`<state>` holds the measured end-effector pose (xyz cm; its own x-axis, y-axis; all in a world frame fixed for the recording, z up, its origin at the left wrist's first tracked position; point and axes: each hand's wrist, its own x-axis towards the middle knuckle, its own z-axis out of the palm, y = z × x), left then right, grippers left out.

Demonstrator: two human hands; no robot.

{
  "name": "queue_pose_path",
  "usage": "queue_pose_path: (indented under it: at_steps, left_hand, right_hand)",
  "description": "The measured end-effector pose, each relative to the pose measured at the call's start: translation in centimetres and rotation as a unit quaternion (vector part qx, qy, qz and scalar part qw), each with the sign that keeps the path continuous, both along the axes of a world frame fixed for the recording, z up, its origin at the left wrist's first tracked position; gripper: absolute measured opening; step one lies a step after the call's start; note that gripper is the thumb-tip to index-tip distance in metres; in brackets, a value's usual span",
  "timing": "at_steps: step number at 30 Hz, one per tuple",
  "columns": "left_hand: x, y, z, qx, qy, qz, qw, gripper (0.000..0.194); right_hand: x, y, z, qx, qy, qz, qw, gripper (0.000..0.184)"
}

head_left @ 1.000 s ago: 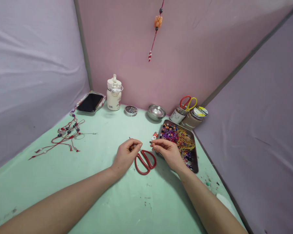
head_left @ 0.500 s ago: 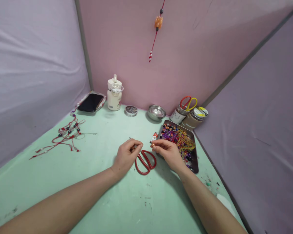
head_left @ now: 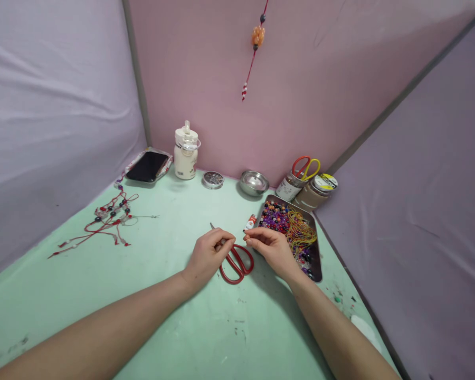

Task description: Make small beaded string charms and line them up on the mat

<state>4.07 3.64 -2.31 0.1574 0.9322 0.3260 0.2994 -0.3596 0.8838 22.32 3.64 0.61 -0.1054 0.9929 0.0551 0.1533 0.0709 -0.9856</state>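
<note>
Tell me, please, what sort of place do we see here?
Probably a small craft workspace for beaded jewellery or ornaments: a tray holds beads and yellowish cords, red-handled scissors lie on the table, and a beaded red string hangs above.

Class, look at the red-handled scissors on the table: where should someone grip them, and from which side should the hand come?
Grip the red-handled scissors by their handle loops, probably coming from the person's near side: the loops lie toward the person, while the metal tip points away beyond the left hand, which hides part of the blades.
</note>
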Motion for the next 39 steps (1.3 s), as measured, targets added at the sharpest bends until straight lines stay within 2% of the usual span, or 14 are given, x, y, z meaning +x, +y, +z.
queue_pose_path:
  at_steps: [4,8,15,18,24,27,32,39]
  left_hand:
    - [0.1,-0.1,0.1,-0.022,-0.008,-0.024,0.999,0.015]
    - [0.3,-0.1,-0.1,-0.061,-0.026,-0.052,0.996,0.016]
    - [0.4,0.2,-0.6,-0.12,-0.078,-0.069,0.987,0.018]
    - [0.4,0.1,-0.3,-0.144,-0.117,-0.09,0.978,0.023]
    - [0.5,0.3,0.1,-0.242,-0.235,-0.139,0.931,0.05]
    - [0.5,0.3,0.0,-0.256,-0.262,-0.164,0.916,0.054]
    - [0.4,0.3,0.1,-0.269,-0.255,-0.165,0.914,0.049]
    - [0.3,0.6,0.2,-0.266,-0.205,-0.131,0.933,0.031]
  right_hand:
    - [0.0,0.0,-0.4,0.043,-0.047,0.01,0.998,0.016]
    - [-0.2,-0.2,-0.5,0.118,-0.132,0.024,0.984,0.012]
    - [-0.3,-0.4,-0.5,0.199,-0.202,0.053,0.957,0.019]
    - [-0.2,-0.6,-0.3,0.245,-0.255,0.041,0.935,0.021]
    - [-0.1,-1.2,0.7,0.318,-0.383,0.019,0.867,0.026]
    - [-0.2,-1.5,1.2,0.336,-0.41,0.017,0.848,0.026]
    - [-0.2,-1.6,1.5,0.324,-0.425,0.01,0.845,0.025]
    - [-0.1,-1.6,1.5,0.285,-0.4,0.012,0.871,0.023]
